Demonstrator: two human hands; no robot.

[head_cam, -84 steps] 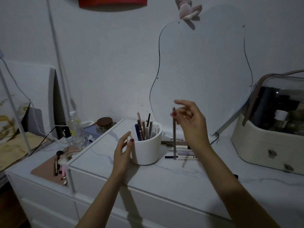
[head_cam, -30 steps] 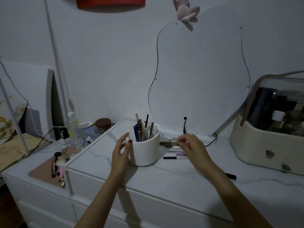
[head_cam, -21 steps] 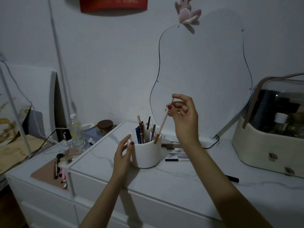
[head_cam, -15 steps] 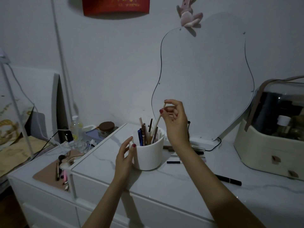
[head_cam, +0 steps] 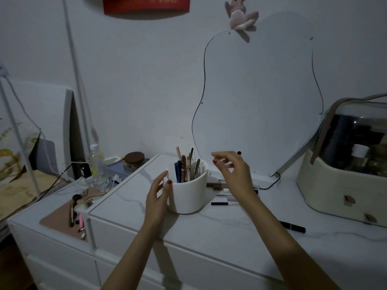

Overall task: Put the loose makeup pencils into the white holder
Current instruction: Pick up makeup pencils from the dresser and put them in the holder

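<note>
Bristling with upright pencils (head_cam: 184, 169), white holder (head_cam: 188, 194) against cupped left hand (head_cam: 157, 194); right hand (head_cam: 234, 171) spread, empty.

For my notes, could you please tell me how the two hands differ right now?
The left hand rests against the white holder; the right hand hangs open and empty above the loose pencils. The left sits lower, the right higher. Both have red nails.

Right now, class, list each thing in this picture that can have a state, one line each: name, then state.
white holder: upright, holding several pencils
left hand: resting against the holder's side
right hand: open, empty, above the loose pencils
loose pencils: lying flat right of the holder
black pen: lying flat, apart from the rest
jar: lid on
</note>
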